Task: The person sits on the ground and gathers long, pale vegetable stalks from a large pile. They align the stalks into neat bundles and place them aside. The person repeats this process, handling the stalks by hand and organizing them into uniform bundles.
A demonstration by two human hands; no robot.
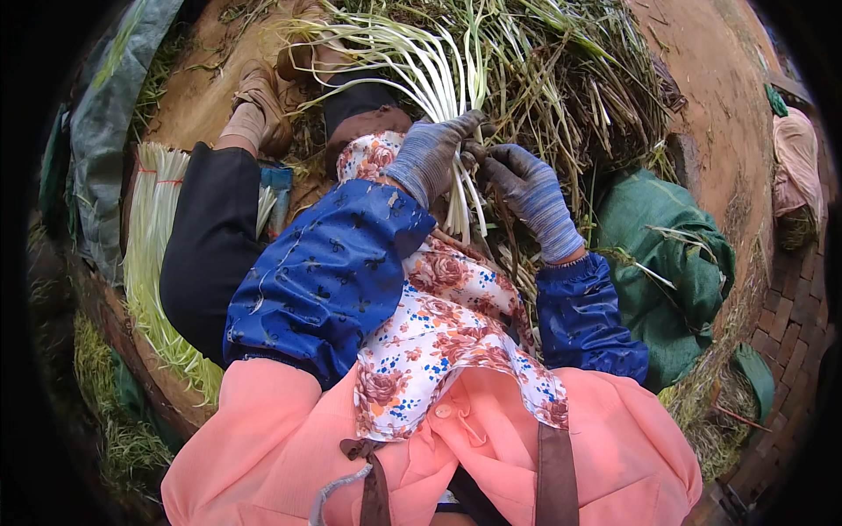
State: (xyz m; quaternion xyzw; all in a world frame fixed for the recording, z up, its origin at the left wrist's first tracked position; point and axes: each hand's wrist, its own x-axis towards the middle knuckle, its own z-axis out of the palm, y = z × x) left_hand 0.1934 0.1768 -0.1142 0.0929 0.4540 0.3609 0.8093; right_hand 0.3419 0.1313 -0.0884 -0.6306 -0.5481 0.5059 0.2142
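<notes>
My left hand (431,154), in a grey-blue knit work glove, grips a bunch of pale blanched chives (437,82). The long leaves fan out up and to the left, while the white stalk ends (464,207) hang below the hand. My right hand (526,187), gloved alike, is at the bunch's right side. Its bent thumb and fingers meet close to my left fingertips; whether a stalk is pinched there is hidden. Beneath and beyond both hands spreads a large heap of uncleaned green and brown stalks (572,85).
Tied bundles of pale chives (154,230) lie left of my bent leg (214,256). At right sits a stuffed green woven sack (664,269). A grey-green plastic sheet (115,131) hangs at far left. Bare earth (710,85) borders the heap, with brick paving (786,329) at far right.
</notes>
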